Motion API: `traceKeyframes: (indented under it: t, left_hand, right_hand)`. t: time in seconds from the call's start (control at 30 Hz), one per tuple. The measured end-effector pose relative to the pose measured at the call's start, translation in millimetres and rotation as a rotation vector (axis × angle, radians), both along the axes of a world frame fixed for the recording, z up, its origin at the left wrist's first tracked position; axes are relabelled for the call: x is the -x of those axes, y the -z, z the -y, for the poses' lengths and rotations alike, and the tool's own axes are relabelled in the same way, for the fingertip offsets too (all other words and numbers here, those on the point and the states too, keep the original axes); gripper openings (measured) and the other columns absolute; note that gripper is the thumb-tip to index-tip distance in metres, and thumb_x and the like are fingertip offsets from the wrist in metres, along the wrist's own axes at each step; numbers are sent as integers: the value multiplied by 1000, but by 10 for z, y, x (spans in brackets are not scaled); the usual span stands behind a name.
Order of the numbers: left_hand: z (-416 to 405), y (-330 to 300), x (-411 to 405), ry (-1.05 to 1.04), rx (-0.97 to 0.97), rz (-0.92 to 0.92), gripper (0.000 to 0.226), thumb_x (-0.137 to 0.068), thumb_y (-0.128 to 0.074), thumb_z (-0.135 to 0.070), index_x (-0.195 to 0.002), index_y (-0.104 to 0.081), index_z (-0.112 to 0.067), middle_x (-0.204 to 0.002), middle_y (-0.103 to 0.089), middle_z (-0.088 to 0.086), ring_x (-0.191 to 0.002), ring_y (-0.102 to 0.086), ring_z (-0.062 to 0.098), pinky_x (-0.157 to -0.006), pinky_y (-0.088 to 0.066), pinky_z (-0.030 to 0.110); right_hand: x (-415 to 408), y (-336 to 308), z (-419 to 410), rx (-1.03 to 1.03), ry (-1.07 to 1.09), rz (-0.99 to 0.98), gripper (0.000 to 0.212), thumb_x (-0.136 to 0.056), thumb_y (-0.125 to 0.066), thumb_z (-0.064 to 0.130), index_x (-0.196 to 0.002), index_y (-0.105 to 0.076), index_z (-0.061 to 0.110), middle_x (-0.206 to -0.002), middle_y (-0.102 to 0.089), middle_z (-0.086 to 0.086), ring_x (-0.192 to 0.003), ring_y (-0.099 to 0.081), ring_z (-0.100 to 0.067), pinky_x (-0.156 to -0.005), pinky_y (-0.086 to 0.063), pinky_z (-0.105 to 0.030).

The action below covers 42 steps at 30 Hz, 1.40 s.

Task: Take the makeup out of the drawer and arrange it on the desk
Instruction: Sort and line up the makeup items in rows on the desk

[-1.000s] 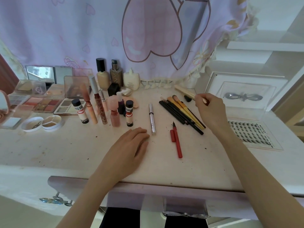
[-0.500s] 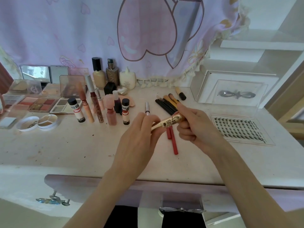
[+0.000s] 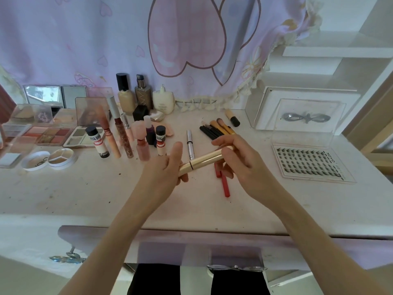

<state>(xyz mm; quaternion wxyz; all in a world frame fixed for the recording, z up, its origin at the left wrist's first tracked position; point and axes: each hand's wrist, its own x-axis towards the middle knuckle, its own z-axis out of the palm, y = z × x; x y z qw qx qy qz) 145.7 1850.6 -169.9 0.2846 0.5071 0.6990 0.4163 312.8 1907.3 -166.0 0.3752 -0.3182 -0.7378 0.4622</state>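
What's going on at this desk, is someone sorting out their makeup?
Yes. A person holds a gold tube above the desk with both hands, the left hand gripping one end and the right hand the other. Bottles, palettes and brushes are laid out behind it, with a red pencil and a silver pen lying below the hands.

Ahead of you a lilac curtain (image 3: 89,39) printed with big pink hearts hangs behind the white counter (image 3: 63,194). To your right, white shelves (image 3: 331,52) climb the wall beside a wooden frame (image 3: 370,116). Soft daylight glows through the fabric.
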Motion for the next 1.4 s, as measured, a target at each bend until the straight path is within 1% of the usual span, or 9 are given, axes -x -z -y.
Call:
traceKeyframes:
  t: [0.2,0.33,0.5,0.7,0.83,0.97,1.17,1.3,1.4]
  left_hand:
    - [106,75,-10,298,-234,-406,25,-80,-54,-48,-96,-37,-37,-68,-49,-15,-56,-49,4,-52,-35,18]
    - [111,34,38,340,-308,-275,19,-77,-49,-52,-83,-45,-35,-68,-56,-16,-54,-48,5,-48,-37,15]
    - [74,32,16,179,-246,-298,47,-70,-26,-69,-60,-50,-29,-45,-41,-7,-44,-43,3,-46,-36,13]
    - [111,63,113,316,-263,-207,30,-77,-61,-40,-100,-42,-44,-61,-46,-6,-56,-45,6,-61,-44,21]
    - [133,2,168,275,-376,-220,13,-80,-53,-42,-91,-47,-40,-74,-57,3,-65,-52,19,-64,-46,30]
    - [114,-35,146,228,-362,-285,27,-76,-34,-59,-76,-45,-34,-55,-43,-7,-53,-45,4,-51,-38,12]
    - [111,-62,94,64,-325,-126,49,-74,-35,-60,-51,-40,-17,-47,-35,-1,-43,-32,8,-45,-28,16]
    - [85,-119,129,-16,-359,24,56,-76,-43,-56,-56,-45,-4,-49,-36,3,-46,-32,15,-49,-30,29]
    - [58,-175,179,-37,-375,72,57,-73,-46,-59,-71,-56,-3,-48,-46,-7,-46,-41,8,-48,-37,19]
  right_hand:
    - [-84,-7,-110,436,108,4,32,-94,-50,31,-84,-61,2,-45,-42,5,-38,-32,-9,-36,-27,-16]
    - [-195,-96,-104,427,-142,166,39,-75,-53,54,-66,-71,20,-46,-32,8,-40,-23,-8,-39,-23,-16]
    - [-267,-98,-132,88,-187,189,12,-89,-56,17,-98,-64,18,-60,-59,13,-53,-47,1,-52,-41,-14]
    - [-262,-37,-173,223,-86,26,18,-86,-59,26,-92,-66,10,-61,-60,1,-53,-49,-12,-50,-41,-19]
    - [-306,-34,-156,304,-223,71,39,-78,-57,49,-79,-68,11,-57,-58,-1,-47,-47,-10,-45,-37,-15]
    - [-306,-6,-150,188,-217,86,21,-82,-60,24,-100,-65,14,-74,-66,-3,-61,-54,-11,-58,-46,-19]
    - [-321,9,-128,138,-139,54,21,-83,-63,7,-98,-62,22,-74,-67,7,-63,-54,-4,-61,-45,-15]
    - [-325,-6,-105,220,-213,28,24,-82,-54,25,-99,-60,9,-68,-65,6,-61,-56,-6,-57,-45,-17]
    - [-338,-12,-97,245,-240,76,29,-83,-53,28,-100,-61,5,-69,-65,6,-62,-57,-5,-58,-45,-17]
